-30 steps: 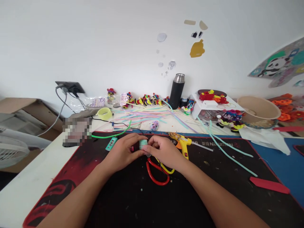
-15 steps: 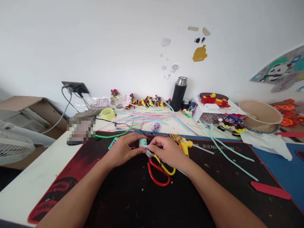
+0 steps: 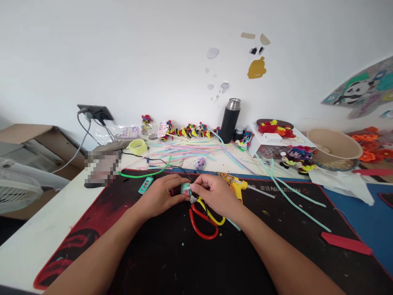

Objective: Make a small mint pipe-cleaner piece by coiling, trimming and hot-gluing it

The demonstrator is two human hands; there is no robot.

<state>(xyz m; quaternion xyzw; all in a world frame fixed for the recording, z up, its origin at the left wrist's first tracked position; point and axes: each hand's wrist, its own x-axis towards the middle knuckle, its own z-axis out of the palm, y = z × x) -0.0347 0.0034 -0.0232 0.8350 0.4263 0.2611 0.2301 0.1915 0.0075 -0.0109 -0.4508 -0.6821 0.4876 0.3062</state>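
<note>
A small wound piece of mint-green pipe cleaner [image 3: 185, 187] sits between my two hands over the dark mat. My left hand [image 3: 162, 192] holds it from the left, thumb and fingers closed around its edge. From the other side my right hand [image 3: 215, 192] pinches at it, fingertips close to the left ones, which hide part of the piece. A mint strand [image 3: 235, 224] shows below my right wrist. Just under the hands lie scissors [image 3: 204, 235] with one red and one yellow handle, their blades mostly covered. A yellow glue gun [image 3: 238, 188] rests behind my right hand.
Many pastel pipe cleaners [image 3: 187, 149] spread along the back. A black thermos [image 3: 231, 121] stands by the wall. A small teal item [image 3: 145, 185] lies left of my hands, a green pipe cleaner [image 3: 147, 175] behind it. A red strip [image 3: 346, 243] lies at right.
My right fingers have shifted slightly left across the mint piece, covering more of it. More of the mint strand shows below my right wrist. The whole view has moved slightly.
</note>
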